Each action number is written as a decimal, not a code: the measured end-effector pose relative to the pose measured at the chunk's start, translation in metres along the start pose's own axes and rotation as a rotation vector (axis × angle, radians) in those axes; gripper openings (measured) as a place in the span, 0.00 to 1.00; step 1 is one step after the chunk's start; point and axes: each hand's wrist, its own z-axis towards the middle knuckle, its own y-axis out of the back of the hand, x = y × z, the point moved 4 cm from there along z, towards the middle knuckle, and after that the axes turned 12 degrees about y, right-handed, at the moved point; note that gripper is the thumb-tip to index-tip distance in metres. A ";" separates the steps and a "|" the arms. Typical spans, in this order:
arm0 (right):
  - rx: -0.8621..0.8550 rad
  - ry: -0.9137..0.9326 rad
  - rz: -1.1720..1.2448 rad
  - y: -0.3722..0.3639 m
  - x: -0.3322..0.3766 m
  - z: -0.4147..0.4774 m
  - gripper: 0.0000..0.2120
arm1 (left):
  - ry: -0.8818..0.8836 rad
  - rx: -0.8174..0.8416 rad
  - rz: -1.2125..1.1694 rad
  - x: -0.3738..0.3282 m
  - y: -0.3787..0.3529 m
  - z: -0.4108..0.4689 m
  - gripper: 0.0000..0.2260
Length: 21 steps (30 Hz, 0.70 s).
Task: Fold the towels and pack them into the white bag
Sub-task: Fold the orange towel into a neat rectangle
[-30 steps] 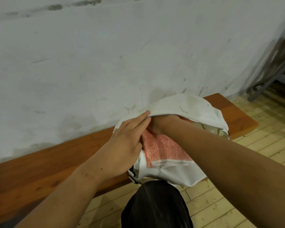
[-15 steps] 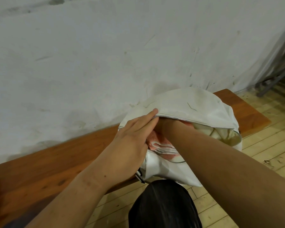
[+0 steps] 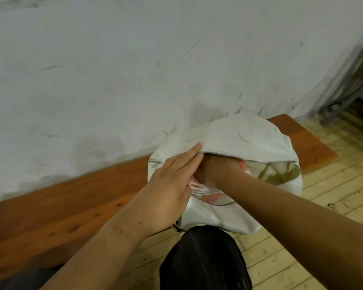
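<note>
The white bag (image 3: 235, 137) lies on the right end of the wooden bench (image 3: 61, 206), its zip mouth open toward me. A folded pink and white towel (image 3: 208, 194) sits in the mouth, mostly inside, with only its near edge showing. My left hand (image 3: 172, 181) lies flat on the bag's left side, fingers stretched along the upper zip edge and holding the flap. My right hand (image 3: 216, 170) is pushed into the opening on top of the towel; its fingers are hidden inside the bag.
The bench stands against a scuffed white wall (image 3: 134, 70). My knee in black cloth (image 3: 203, 260) is just below the bag. Pale wooden floorboards (image 3: 333, 185) run to the right, with a grey metal frame (image 3: 344, 105) in the far right corner.
The towel has gone deeper into the bag; a second ago a wide pink panel lay outside the mouth. My right hand has pushed further in, and the bag's mouth has widened to the right.
</note>
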 end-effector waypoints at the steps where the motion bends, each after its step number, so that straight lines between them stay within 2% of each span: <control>1: -0.119 0.014 0.033 -0.011 0.000 0.002 0.37 | -0.002 -0.001 -0.009 -0.001 -0.001 0.001 0.30; 2: -0.237 -0.010 0.101 -0.018 -0.006 0.000 0.39 | -0.004 -0.002 -0.018 -0.003 -0.001 0.000 0.30; 4: -0.297 -0.079 0.212 -0.031 -0.025 0.001 0.42 | -0.010 -0.003 -0.029 -0.005 -0.003 -0.001 0.29; 7: -0.165 -0.065 0.230 -0.041 -0.025 0.008 0.47 | -0.020 -0.015 -0.016 -0.008 -0.006 -0.003 0.29; 11: 0.018 -0.047 0.299 -0.035 -0.018 0.002 0.29 | -0.049 -0.013 0.004 -0.007 -0.015 -0.008 0.29; 13: 0.038 -0.046 0.307 -0.032 -0.013 -0.004 0.25 | -0.046 -0.009 -0.001 -0.004 -0.019 -0.011 0.29; 15: -0.049 -0.058 0.352 -0.039 -0.011 -0.008 0.25 | -0.037 -0.009 -0.020 0.002 -0.023 -0.014 0.28; 19: -0.444 -0.069 0.444 -0.052 0.003 -0.037 0.28 | 0.007 -0.012 -0.060 0.019 -0.028 -0.023 0.27; 21: -0.574 -0.078 0.446 -0.059 0.013 -0.058 0.21 | 0.024 -0.016 -0.079 0.028 -0.032 -0.029 0.26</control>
